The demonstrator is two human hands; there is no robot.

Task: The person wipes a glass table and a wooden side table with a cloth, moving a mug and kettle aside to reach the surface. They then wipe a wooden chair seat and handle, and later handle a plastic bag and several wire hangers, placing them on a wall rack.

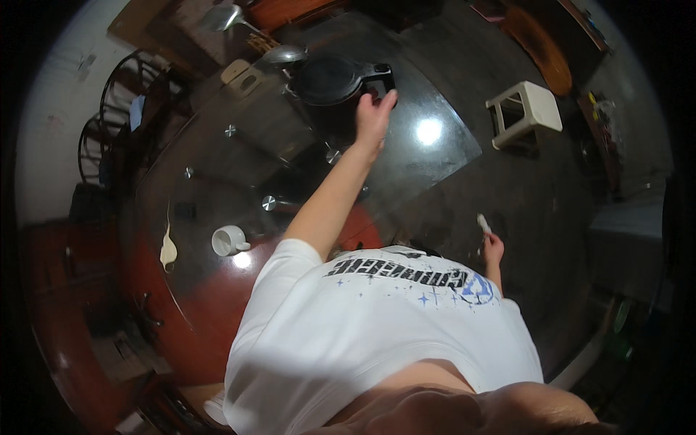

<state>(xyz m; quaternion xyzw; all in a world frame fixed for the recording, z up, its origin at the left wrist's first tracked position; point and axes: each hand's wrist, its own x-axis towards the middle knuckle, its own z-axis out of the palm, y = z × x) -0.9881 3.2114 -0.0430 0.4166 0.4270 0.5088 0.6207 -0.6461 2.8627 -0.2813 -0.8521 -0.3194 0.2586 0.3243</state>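
My left hand (374,120) reaches far forward over the glass-topped table (457,155). Its fingers are at the handle (383,73) of a dark lidded jug-like appliance (326,81) and seem closed around it, though they partly hide the grip. Close to the jug's left side is the rounded steel head of a utensil (285,53). My right hand (493,249) is low at my right side, pinching a small crumpled white thing (483,222), possibly a tissue. On the table to my left is a white mug (229,241), its mouth facing left.
A steel spatula (223,19) and thin sticks (262,42) lie beyond the jug. A pale leaf-shaped object (168,251) is near the left edge. A white plastic stool (530,111) stands on the floor to the right. Dark chairs (125,103) stand at left.
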